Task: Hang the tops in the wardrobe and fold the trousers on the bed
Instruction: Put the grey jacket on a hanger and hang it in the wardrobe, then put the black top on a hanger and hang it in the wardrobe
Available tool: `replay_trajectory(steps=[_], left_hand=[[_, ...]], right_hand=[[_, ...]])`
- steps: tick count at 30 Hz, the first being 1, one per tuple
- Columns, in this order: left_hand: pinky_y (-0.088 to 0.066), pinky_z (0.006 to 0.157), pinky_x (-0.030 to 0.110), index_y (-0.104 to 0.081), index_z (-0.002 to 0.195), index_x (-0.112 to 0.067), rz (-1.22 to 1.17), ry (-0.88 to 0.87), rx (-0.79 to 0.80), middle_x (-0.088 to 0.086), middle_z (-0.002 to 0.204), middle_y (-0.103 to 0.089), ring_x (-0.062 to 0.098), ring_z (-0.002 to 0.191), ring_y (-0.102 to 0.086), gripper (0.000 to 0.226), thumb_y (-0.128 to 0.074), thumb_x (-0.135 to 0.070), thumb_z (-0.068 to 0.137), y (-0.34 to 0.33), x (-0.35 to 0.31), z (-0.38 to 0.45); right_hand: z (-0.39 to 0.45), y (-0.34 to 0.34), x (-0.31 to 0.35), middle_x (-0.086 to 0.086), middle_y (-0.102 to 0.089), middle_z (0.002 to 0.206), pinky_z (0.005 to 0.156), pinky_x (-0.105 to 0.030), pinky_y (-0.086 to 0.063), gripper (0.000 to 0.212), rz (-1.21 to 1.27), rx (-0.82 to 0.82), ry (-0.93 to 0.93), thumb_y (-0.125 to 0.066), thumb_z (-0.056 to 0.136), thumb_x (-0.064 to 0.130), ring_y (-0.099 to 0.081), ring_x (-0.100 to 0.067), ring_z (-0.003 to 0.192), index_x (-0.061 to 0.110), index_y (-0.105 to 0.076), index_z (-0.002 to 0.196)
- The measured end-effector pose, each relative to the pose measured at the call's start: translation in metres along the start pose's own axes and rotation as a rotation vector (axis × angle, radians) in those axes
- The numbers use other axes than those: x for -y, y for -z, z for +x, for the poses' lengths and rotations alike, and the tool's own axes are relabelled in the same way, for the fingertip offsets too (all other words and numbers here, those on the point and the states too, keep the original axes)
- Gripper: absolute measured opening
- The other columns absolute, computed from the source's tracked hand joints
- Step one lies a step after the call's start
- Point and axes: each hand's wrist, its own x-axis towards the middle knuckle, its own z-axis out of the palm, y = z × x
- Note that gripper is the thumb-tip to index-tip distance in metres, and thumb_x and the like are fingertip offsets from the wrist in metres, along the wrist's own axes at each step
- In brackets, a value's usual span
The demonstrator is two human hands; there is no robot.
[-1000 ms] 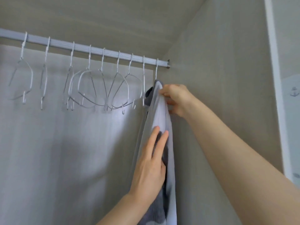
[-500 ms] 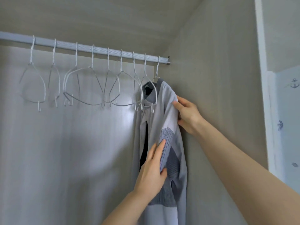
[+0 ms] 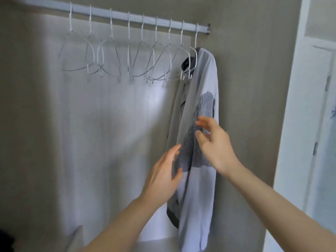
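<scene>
Hands sit in front of the grey top (image 3: 200, 84) hanging at the rail's (image 3: 127, 16) right end: left hand (image 3: 161, 177) spread, fingertips brushing the knit panel; right hand (image 3: 216, 142) loosely spread, holding nothing.

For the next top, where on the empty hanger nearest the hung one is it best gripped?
Probably at the neck just under the hook of that empty hanger, pinched from the front and lifted upward off the rail. Its hook is open over the rail, and the top crowds its right side, so come in from the left.
</scene>
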Motion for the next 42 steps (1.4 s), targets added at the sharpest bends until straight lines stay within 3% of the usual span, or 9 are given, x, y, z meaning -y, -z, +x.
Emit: replay_trajectory(steps=[4, 6, 12, 16, 21, 29, 33, 36, 42], left_hand=[[-0.049, 0.091, 0.030, -0.046, 0.136, -0.035, 0.059, 0.134, -0.106, -0.019, 0.107, -0.060, 0.002, 0.100, -0.057, 0.050, -0.060, -0.017, 0.091, 0.032, -0.011, -0.058], [-0.049, 0.086, 0.029, -0.049, 0.131, -0.034, 0.131, 0.185, -0.151, -0.018, 0.100, -0.062, 0.003, 0.094, -0.058, 0.046, -0.060, -0.015, 0.091, 0.047, -0.023, -0.091], [-0.050, 0.079, 0.028, -0.049, 0.123, -0.040, 0.349, 0.444, -0.288, -0.018, 0.095, -0.063, 0.004, 0.091, -0.059, 0.040, -0.058, -0.016, 0.092, 0.075, -0.065, -0.208], [-0.047, 0.078, 0.020, -0.051, 0.120, -0.040, 0.488, 0.707, -0.448, -0.019, 0.089, -0.065, 0.002, 0.086, -0.060, 0.037, -0.059, -0.017, 0.092, 0.073, -0.119, -0.306], [-0.050, 0.077, 0.022, -0.051, 0.119, -0.042, 0.588, 1.054, -0.580, -0.020, 0.092, -0.063, 0.006, 0.085, -0.061, 0.036, -0.058, -0.018, 0.093, 0.056, -0.196, -0.425], [-0.041, 0.083, 0.022, -0.061, 0.111, -0.030, 0.826, 1.537, -0.610, -0.016, 0.100, -0.060, 0.008, 0.097, -0.053, 0.024, -0.062, -0.016, 0.091, 0.038, -0.264, -0.584], [-0.037, 0.099, 0.026, -0.054, 0.130, -0.022, 0.809, 1.760, -0.521, -0.007, 0.130, -0.052, 0.016, 0.119, -0.045, 0.035, -0.055, -0.029, 0.097, 0.039, -0.268, -0.629], [-0.036, 0.100, 0.026, -0.055, 0.132, -0.021, 0.796, 1.785, -0.515, -0.007, 0.132, -0.050, 0.016, 0.120, -0.044, 0.036, -0.051, -0.035, 0.099, 0.044, -0.261, -0.647], [-0.034, 0.105, 0.031, -0.042, 0.144, -0.021, 0.850, 1.844, -0.538, -0.002, 0.141, -0.046, 0.023, 0.123, -0.038, 0.052, -0.048, -0.045, 0.099, 0.050, -0.238, -0.651]], right_hand=[[-0.054, -0.013, 0.011, 0.010, -0.063, 0.115, 0.094, -0.041, -0.047, 0.038, 0.091, 0.139, 0.069, -0.053, 0.093, 0.013, -0.063, -0.023, 0.098, 0.018, -0.048, 0.131], [-0.079, -0.021, 0.014, 0.012, -0.062, 0.113, 0.094, -0.039, -0.047, 0.037, 0.156, 0.214, 0.103, -0.054, 0.094, 0.014, -0.061, -0.014, 0.102, 0.019, -0.049, 0.130], [-0.163, -0.046, 0.016, 0.022, -0.056, 0.118, 0.098, -0.013, -0.036, 0.037, 0.332, 0.516, 0.234, -0.051, 0.096, 0.022, -0.051, 0.007, 0.105, 0.029, -0.044, 0.132], [-0.242, -0.056, 0.014, 0.021, -0.056, 0.118, 0.098, -0.021, -0.042, 0.034, 0.490, 0.800, 0.280, -0.048, 0.097, 0.025, -0.057, -0.005, 0.107, 0.031, -0.043, 0.131], [-0.338, -0.059, 0.027, 0.019, -0.058, 0.111, 0.093, -0.011, -0.039, 0.036, 0.605, 1.113, 0.381, -0.050, 0.097, 0.022, -0.056, 0.000, 0.103, 0.023, -0.045, 0.133], [-0.456, -0.078, 0.055, 0.008, -0.059, 0.120, 0.096, -0.016, -0.038, 0.037, 0.486, 1.520, 0.451, -0.049, 0.098, 0.028, -0.052, -0.008, 0.117, 0.018, -0.046, 0.134], [-0.485, -0.106, 0.065, -0.003, -0.047, 0.137, 0.101, -0.030, -0.041, 0.050, 0.271, 1.484, 0.515, -0.049, 0.097, 0.035, -0.046, -0.022, 0.124, 0.015, -0.039, 0.141], [-0.501, -0.128, 0.077, -0.008, -0.037, 0.145, 0.098, -0.034, -0.042, 0.059, 0.085, 1.439, 0.582, -0.047, 0.097, 0.042, -0.040, -0.030, 0.127, 0.015, -0.030, 0.146], [-0.517, -0.140, 0.091, -0.001, -0.051, 0.124, 0.080, -0.034, -0.048, 0.027, -0.105, 1.265, 0.671, -0.046, 0.099, 0.038, -0.045, -0.027, 0.110, 0.023, -0.055, 0.120]])
